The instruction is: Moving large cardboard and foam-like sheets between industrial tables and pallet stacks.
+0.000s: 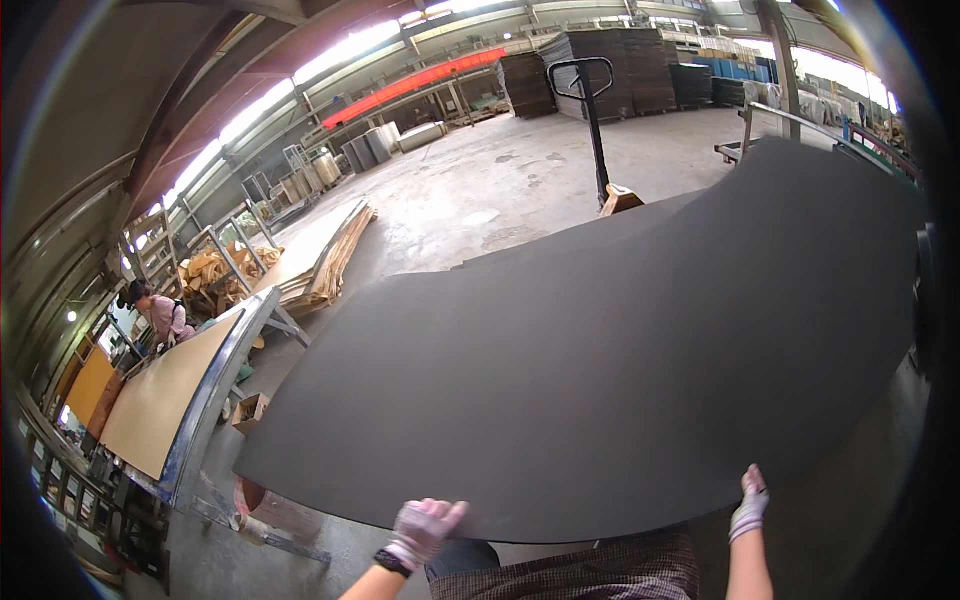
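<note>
A large, dark grey flexible sheet (560, 390) spreads out in front of me, its far right corner raised in a wave. My left hand (425, 530), in a pale glove with a dark band at the wrist, grips the near edge left of my body. Farther right, my right hand (749, 502), gloved too, holds the same edge with the thumb on top. The fingers of both hands are partly hidden under the sheet. What supports the sheet is mostly covered by it.
A pallet jack (595, 140) stands beyond the sheet. To the left, a person (165, 315) works at a table bearing a tan board (165, 400). Stacked thin sheets (315, 250) lie behind that table, near a small open box (250, 413). Tall dark stacks (610, 75) stand farther back.
</note>
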`<state>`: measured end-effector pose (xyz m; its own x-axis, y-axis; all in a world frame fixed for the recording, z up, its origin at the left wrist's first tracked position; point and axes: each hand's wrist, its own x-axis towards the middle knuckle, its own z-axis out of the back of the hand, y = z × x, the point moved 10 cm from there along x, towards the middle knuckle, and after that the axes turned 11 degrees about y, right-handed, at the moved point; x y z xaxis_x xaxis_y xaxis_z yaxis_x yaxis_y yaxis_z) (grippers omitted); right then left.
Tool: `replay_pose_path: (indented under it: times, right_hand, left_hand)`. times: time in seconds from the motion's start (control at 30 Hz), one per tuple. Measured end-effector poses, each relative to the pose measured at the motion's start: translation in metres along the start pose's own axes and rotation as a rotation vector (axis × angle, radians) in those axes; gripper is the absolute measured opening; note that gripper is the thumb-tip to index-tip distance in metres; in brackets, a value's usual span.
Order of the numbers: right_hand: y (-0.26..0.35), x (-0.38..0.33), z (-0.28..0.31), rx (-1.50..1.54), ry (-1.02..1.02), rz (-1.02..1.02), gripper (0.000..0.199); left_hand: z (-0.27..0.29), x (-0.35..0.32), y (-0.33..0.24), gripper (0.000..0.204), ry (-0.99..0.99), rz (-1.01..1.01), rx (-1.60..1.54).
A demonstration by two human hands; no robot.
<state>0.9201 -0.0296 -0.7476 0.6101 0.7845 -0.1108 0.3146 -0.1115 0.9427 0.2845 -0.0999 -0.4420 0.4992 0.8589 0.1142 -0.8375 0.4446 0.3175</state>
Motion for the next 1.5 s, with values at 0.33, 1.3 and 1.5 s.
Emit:
replay_pose_path:
  times: [0.33, 1.3, 1.5]
  right_hand:
    - [0.106, 0.066, -0.007, -0.028, -0.122, 0.015, 0.008]
    - [-0.106, -0.156, -0.312, -0.218, 0.603, -0.727, 0.011]
    - [-0.078, -0.240, -0.334, -0.750, 1.099, -0.976, 0.027]
  left_hand:
    - [-0.005, -0.057, 0.047, 0.026, -0.069, 0.296, -0.253]
    - [-0.309, -0.315, 0.133, 0.065, -0.995, 1.497, -1.961]
    - [-0.124, -0.422, 0.296, 0.089, -1.595, 1.144, -1.664]
